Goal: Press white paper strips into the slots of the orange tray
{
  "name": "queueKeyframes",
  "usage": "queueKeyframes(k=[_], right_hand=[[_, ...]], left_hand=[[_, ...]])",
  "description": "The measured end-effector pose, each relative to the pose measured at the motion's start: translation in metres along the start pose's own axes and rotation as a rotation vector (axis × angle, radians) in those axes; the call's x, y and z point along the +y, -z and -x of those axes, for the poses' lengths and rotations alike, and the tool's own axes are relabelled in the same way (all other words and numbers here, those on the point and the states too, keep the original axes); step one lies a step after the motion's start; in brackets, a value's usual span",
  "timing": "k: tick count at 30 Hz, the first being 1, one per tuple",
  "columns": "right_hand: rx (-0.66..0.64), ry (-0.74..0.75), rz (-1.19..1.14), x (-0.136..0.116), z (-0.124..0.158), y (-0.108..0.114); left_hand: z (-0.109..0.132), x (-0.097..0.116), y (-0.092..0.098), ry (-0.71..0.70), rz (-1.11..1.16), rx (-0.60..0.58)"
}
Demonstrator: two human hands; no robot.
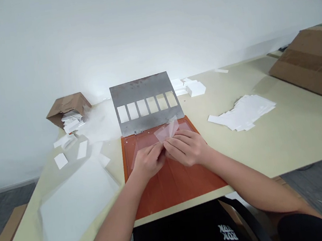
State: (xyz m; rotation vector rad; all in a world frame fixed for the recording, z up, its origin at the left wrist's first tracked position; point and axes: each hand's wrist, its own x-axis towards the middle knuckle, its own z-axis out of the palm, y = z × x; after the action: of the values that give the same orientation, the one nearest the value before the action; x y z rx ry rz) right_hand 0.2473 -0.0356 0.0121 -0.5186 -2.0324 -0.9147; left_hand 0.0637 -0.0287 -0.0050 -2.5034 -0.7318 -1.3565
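A clear plastic sheet (166, 131) is gripped here by the closed fingers (173, 146) of the left hand (149, 162) and right hand (186, 148), held just above an orange mat (173, 190) on the tabletop (301, 136). A steel plate (141, 87) with rectangular windows is seen touching the mat's far edge, and white cards (242, 113) are piled to the right.

white upside-down lettering (228, 232), on black fabric (177, 238), too blurred to read
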Motion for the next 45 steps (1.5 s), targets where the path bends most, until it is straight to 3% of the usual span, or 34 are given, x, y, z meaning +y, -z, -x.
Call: queueKeyframes(k=[7, 15, 37, 40, 45], right_hand=[[0.015, -0.154, -0.124, 0.0059, -0.0007, -0.003], [0.034, -0.105, -0.154, 0.01, -0.0056, 0.0011], [-0.013, -0.165, -0.171, 0.0084, -0.0026, 0.0014], [-0.032, -0.266, -0.267, 0.0053, -0.0013, 0.0006], [-0.098, -0.61, -0.528, 0.0032, 0.0, 0.0]], left_hand=[[-0.0025, 0.0022, -0.0001, 0.016, -0.019, 0.014], [-0.0022, 0.0026, -0.0002, 0.03, -0.018, 0.011], [-0.0064, 0.0051, 0.0028, 0.057, 0.079, -0.02], [-0.0076, 0.0056, 0.0046, 0.061, 0.107, -0.033], [-0.0071, 0.007, 0.0061, 0.062, 0.142, -0.036]])
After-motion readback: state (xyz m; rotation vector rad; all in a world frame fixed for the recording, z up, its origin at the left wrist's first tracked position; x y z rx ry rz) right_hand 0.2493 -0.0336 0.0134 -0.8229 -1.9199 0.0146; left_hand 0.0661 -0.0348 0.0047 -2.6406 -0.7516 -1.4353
